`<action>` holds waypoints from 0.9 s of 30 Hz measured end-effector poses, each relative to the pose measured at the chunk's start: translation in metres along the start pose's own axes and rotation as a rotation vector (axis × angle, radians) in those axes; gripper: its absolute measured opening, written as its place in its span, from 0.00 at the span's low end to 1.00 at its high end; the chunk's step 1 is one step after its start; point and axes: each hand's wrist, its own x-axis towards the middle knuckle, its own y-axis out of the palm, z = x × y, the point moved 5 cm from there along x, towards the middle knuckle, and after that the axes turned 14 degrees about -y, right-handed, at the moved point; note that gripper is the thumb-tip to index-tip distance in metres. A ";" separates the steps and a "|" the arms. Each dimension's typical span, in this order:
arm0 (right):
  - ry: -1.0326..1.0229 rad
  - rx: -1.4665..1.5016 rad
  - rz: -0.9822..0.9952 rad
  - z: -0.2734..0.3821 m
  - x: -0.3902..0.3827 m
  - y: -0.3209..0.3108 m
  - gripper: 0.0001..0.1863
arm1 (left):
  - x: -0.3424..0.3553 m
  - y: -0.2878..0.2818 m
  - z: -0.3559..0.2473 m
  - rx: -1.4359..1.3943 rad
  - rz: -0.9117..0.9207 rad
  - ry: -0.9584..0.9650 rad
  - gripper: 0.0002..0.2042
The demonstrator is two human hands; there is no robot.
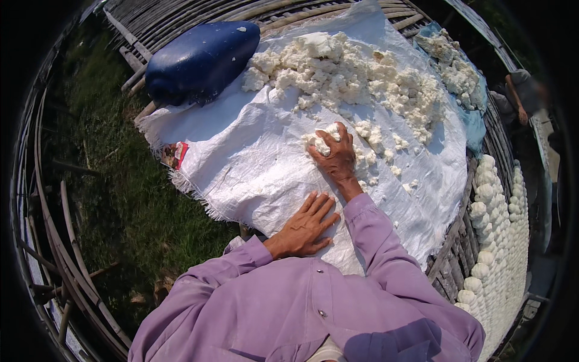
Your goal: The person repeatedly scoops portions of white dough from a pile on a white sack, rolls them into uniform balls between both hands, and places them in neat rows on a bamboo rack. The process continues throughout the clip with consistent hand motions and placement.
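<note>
My right hand [335, 155] reaches out over a white woven sheet [235, 163], its fingers curled around a clump of white crumbly, dough-like stuff [329, 131]. Loose crumbs [369, 134] lie just to the right of that hand. Nearer to me, my left hand [304, 228] rests flat on the sheet with its fingers spread and nothing in it. A large heap of the same crumbly stuff [344, 69] covers the far part of the sheet. What it is made of I cannot tell.
A dark blue plastic drum [202, 60] lies on its side at the far left. More crumbly stuff sits on a blue sheet [473, 117] at far right. Rows of white round lumps [491, 253] line the right. Bamboo slats [452, 271] lie beneath; grass [126, 199] is down left. Another person [522, 90] stands far right.
</note>
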 end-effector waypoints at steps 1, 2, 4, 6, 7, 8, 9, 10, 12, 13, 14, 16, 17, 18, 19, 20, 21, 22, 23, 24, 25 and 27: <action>0.104 0.161 -0.021 -0.011 0.009 -0.003 0.38 | 0.000 0.000 0.000 0.019 -0.002 0.002 0.34; 0.224 0.343 0.010 -0.025 0.020 -0.007 0.40 | -0.001 0.000 0.000 0.022 0.004 -0.001 0.34; 0.493 0.698 0.033 -0.049 0.040 -0.012 0.52 | -0.002 -0.001 0.000 0.018 -0.006 0.000 0.34; 0.729 0.991 -0.064 -0.058 0.049 -0.013 0.57 | -0.002 -0.002 -0.001 -0.027 -0.039 0.022 0.33; 0.707 1.027 -0.179 -0.057 0.053 -0.016 0.56 | -0.002 -0.003 -0.001 -0.053 -0.055 0.026 0.33; 0.597 0.956 -0.179 -0.053 0.059 -0.019 0.55 | -0.002 -0.002 -0.001 -0.045 -0.050 0.024 0.33; 0.405 0.860 -0.253 -0.044 0.064 -0.024 0.53 | -0.001 -0.001 0.000 -0.041 -0.043 0.021 0.33; 0.234 0.760 -0.239 -0.035 0.070 -0.027 0.51 | -0.001 0.001 0.000 -0.038 -0.030 0.015 0.33; 0.194 0.443 0.031 -0.025 0.076 -0.015 0.43 | -0.001 0.001 0.000 -0.037 -0.028 0.018 0.33; 0.225 0.275 0.210 -0.024 0.078 -0.006 0.43 | -0.001 0.000 0.000 -0.042 -0.039 0.022 0.33; 0.117 0.246 0.126 -0.020 0.090 -0.009 0.44 | -0.002 -0.002 0.000 -0.050 -0.058 0.030 0.33; -0.013 0.131 -0.012 -0.016 0.114 -0.012 0.45 | -0.002 -0.001 0.000 -0.045 -0.026 0.013 0.33; 0.042 0.088 0.177 -0.017 0.121 0.002 0.43 | -0.002 -0.003 0.000 -0.061 -0.043 0.026 0.33; 0.061 0.055 0.286 -0.014 0.126 0.015 0.42 | -0.001 -0.002 0.000 -0.052 -0.024 0.016 0.33; 0.068 0.047 0.425 -0.010 0.129 0.028 0.40 | 0.000 -0.002 0.000 -0.053 -0.027 0.018 0.34; 0.064 -0.002 0.416 -0.005 0.130 0.034 0.35 | 0.001 0.000 0.000 -0.046 0.000 0.004 0.34; 0.087 -0.044 0.420 -0.003 0.131 0.039 0.35 | 0.002 -0.002 0.000 -0.059 -0.035 0.016 0.34; 0.103 -0.046 0.460 0.000 0.126 0.045 0.34 | 0.001 -0.002 0.000 -0.066 -0.033 0.012 0.34; 0.109 -0.083 0.430 0.000 0.124 0.044 0.34 | 0.001 -0.003 0.000 -0.076 -0.007 0.011 0.34; 0.066 -0.105 0.374 0.001 0.120 0.042 0.33 | 0.000 -0.007 0.001 -0.128 -0.006 0.013 0.35; 0.068 -0.059 0.378 -0.002 0.115 0.040 0.33 | 0.000 -0.011 0.002 -0.187 0.018 0.014 0.35; 0.017 0.020 0.297 -0.011 0.106 0.028 0.33 | 0.004 -0.030 0.011 -0.522 0.035 -0.055 0.36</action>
